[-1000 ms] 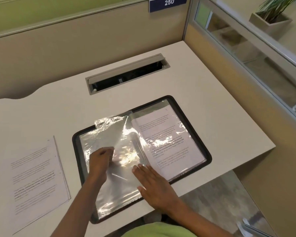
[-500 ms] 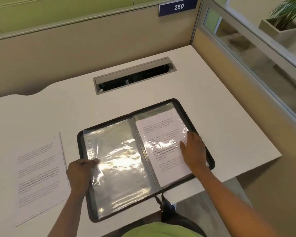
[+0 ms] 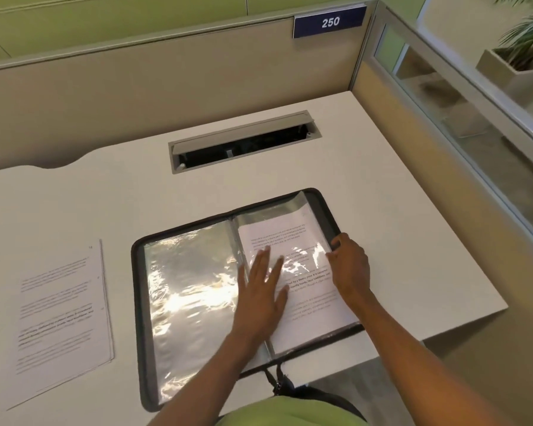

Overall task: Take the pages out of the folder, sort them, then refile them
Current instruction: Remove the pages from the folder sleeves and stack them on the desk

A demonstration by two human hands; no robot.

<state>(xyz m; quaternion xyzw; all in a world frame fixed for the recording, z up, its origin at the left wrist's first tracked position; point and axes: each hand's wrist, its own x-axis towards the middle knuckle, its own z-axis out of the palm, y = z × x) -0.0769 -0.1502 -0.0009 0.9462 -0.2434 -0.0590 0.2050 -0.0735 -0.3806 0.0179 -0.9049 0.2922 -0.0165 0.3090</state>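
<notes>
A black zip folder lies open on the desk, with clear plastic sleeves on both sides. The left sleeve looks empty and shiny. The right sleeve holds a printed page. My left hand lies flat, fingers spread, across the spine and the page's left part. At the sleeve's outer edge my right hand curls its fingers on the sleeve; whether it pinches the page I cannot tell. A stack of printed pages rests on the desk left of the folder.
A white desk carries everything; its right edge and front edge are close to the folder. A grey cable hatch stands open behind the folder. Beige partition walls enclose the back and right, with a "250" sign.
My left hand left the folder's left edge and moved right onto the spine and page. My right hand slid up along the right sleeve's outer edge. The sleeve turned one second ago lies flat.
</notes>
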